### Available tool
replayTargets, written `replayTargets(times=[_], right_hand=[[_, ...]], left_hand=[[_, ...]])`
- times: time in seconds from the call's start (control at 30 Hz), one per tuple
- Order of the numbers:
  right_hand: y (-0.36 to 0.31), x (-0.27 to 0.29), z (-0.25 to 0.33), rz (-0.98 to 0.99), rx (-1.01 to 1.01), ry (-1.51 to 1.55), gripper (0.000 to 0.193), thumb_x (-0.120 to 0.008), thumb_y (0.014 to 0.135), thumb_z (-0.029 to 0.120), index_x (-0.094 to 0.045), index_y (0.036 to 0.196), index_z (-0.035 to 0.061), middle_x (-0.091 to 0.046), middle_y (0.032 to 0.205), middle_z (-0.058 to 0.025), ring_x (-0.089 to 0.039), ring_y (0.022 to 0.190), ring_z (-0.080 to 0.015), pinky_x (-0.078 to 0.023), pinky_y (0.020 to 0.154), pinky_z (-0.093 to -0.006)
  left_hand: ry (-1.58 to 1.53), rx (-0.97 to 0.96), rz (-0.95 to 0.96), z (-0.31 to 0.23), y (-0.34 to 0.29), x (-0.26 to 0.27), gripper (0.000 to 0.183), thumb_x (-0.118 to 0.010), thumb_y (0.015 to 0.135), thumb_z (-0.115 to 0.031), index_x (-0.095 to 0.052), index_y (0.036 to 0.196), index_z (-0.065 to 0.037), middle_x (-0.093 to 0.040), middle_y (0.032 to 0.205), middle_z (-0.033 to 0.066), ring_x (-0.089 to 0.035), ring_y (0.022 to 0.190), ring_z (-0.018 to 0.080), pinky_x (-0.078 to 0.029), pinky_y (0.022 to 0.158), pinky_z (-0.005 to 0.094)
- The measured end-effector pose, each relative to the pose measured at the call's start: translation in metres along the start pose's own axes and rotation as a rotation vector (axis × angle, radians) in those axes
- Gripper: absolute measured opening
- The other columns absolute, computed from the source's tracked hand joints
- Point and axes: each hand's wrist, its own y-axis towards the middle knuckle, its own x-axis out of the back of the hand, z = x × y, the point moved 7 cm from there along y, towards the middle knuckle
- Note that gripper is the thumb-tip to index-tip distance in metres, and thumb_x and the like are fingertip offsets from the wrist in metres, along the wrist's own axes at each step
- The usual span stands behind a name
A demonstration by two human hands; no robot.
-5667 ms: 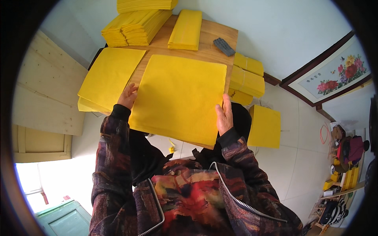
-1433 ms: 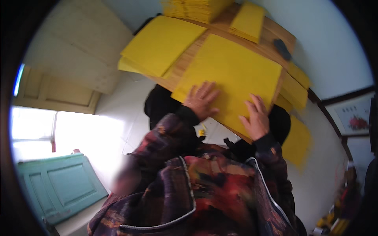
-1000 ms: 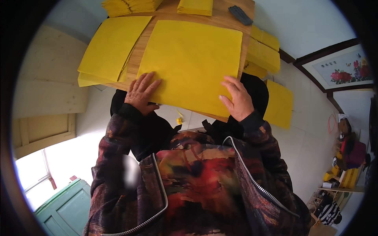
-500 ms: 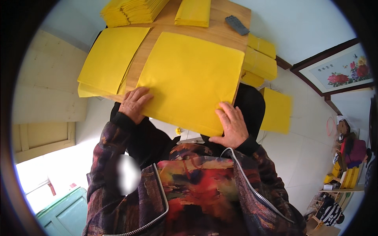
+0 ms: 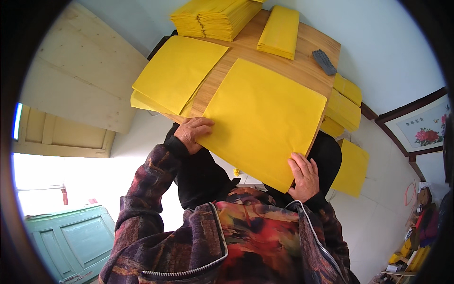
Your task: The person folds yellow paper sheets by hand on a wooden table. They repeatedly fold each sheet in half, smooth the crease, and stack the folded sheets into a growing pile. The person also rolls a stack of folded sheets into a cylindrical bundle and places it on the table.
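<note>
A large square sheet of yellow paper lies flat on the wooden table, its near edge reaching past the tabletop above my lap. At its near left corner, my left hand has its fingers on top, with the thumb hidden. My right hand grips the near right corner, fingers over the top and thumb by the edge. Left of this sheet rest more yellow sheets, overlapping a little unevenly.
Thick folded yellow stacks and a narrower stack stand along the table's far side. A dark grey block or cloth lies near the far right corner. Yellow bundles sit beyond the right edge; another yellow sheet is lower, at right.
The whole view has shifted, so table and hands appear farther right and lower. My right hand's fingers are drawn closer together at the corner. The sheet stays between both hands.
</note>
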Motion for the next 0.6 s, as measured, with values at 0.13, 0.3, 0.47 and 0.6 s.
replayTargets(times=[0.13, 0.3, 0.47, 0.6], right_hand=[[-0.001, 0.002, -0.002, -0.051, 0.011, 0.009, 0.059, -0.069, 0.068, 0.014, -0.053, 0.125, 0.0072, -0.048, 0.136, -0.0062, -0.043, 0.130, -0.0226, -0.028, 0.107, -0.0487], [0.001, 0.008, -0.005, -0.080, 0.021, 0.038, 0.046, -0.063, 0.073, 0.007, -0.058, 0.119, 0.0077, -0.054, 0.129, -0.0050, -0.050, 0.121, -0.0229, -0.032, 0.104, -0.0444], [0.010, 0.014, -0.014, -0.134, 0.040, 0.157, 0.032, -0.060, 0.078, 0.007, -0.064, 0.109, 0.0054, -0.063, 0.115, -0.0077, -0.056, 0.111, -0.0270, -0.038, 0.098, -0.0423], [0.014, 0.014, -0.031, -0.134, -0.082, 0.429, 0.024, -0.061, 0.082, 0.010, -0.066, 0.105, 0.0053, -0.066, 0.107, -0.0082, -0.059, 0.102, -0.0295, -0.041, 0.093, -0.0405]], left_hand=[[-0.058, -0.004, 0.003, 0.005, 0.000, 0.002, 0.023, -0.068, 0.068, -0.002, -0.063, 0.090, -0.007, -0.064, 0.113, 0.0108, -0.059, 0.108, 0.0312, -0.047, 0.088, 0.0410], [-0.345, 0.084, 0.028, 0.021, 0.007, 0.007, 0.021, -0.064, 0.071, 0.009, -0.063, 0.088, -0.003, -0.068, 0.099, 0.0124, -0.065, 0.096, 0.0317, -0.052, 0.084, 0.0353], [-0.526, 0.209, 0.147, 0.038, 0.027, 0.012, 0.017, -0.068, 0.076, 0.003, -0.064, 0.091, -0.002, -0.069, 0.095, 0.0081, -0.065, 0.091, 0.0208, -0.051, 0.082, 0.0314], [-0.567, 0.329, 0.251, 0.057, 0.049, 0.014, 0.012, -0.068, 0.080, -0.001, -0.065, 0.091, -0.002, -0.067, 0.085, 0.0024, -0.062, 0.083, 0.0122, -0.049, 0.075, 0.0269]])
